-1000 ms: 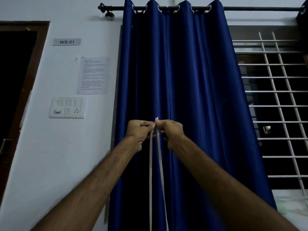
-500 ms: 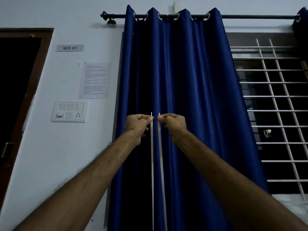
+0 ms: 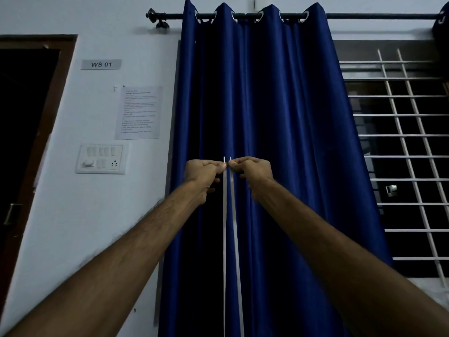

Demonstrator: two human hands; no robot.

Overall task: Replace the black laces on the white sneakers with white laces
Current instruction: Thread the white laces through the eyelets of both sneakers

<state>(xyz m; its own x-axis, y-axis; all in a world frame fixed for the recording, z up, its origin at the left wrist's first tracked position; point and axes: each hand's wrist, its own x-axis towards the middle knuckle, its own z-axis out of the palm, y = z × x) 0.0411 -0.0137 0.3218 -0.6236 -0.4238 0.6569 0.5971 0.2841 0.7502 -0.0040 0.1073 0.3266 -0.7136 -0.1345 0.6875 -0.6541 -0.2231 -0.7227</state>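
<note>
Both my arms reach forward and up in front of a blue curtain. My left hand (image 3: 202, 172) pinches one end of a white lace (image 3: 225, 227) between thumb and fingers. My right hand (image 3: 252, 170) pinches the other end. The two tips stick up side by side, level with each other, a small gap between them. Both strands hang straight down, nearly parallel, and leave the frame at the bottom. No sneakers and no black laces are in view.
The blue curtain (image 3: 279, 117) hangs from a rod (image 3: 364, 16) right behind the hands. To the left are a wall with a switch panel (image 3: 100, 158), a paper notice (image 3: 139, 112) and a dark doorway (image 3: 21, 122). A barred window (image 3: 401, 142) lies to the right.
The two lace ends, first held together, have been drawn slightly apart and then brought close, side by side. The view has tilted a little; my hands stay at about the same height.
</note>
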